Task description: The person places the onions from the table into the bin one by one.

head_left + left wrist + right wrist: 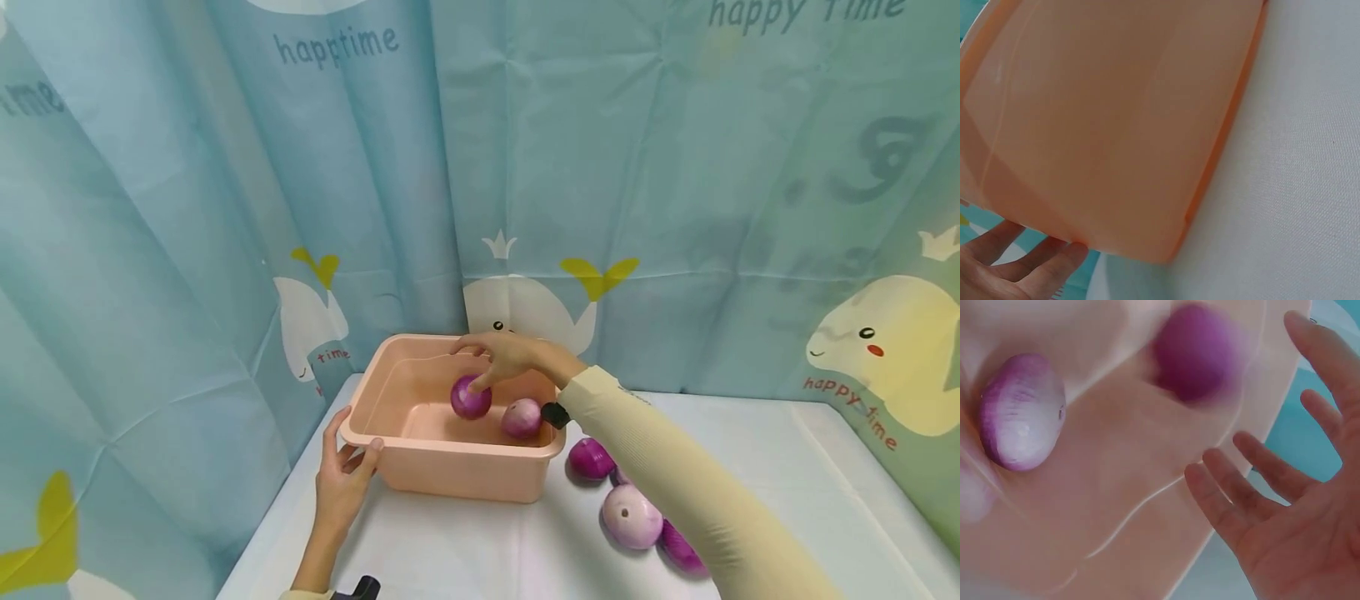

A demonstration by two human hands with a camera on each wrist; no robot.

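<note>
While the left hand (347, 483) grips the near left corner of a peach basin (465, 475), thumb at the front rim, the right hand (504, 354) hangs over the inside, fingers spread, holding nothing. Just below it, inside the basin, is a round purple onion (468, 406), deep magenta with a paler patch. Beside it, toward the right end wall, sits a pale onion (519, 419), whitish with purple flanks and a small dark spot. On the white table (450, 550), right of the basin, more onions: a dark purple one (589, 461), a larger whitish-pink one (632, 517) with a brown spot, and another purple one (681, 550) partly behind the cream sleeve (675, 483).

Readable text is on the blue curtain (555, 167): "happy time" in grey up top, again in red at right; other bits cut off or folded.

Right wrist view shows the gap between fingers and purple onion, which is blurred; the head view overlaps them. Left wrist view: fingertips touching the basin wall up close. Only the head view gives the whole layout.
</note>
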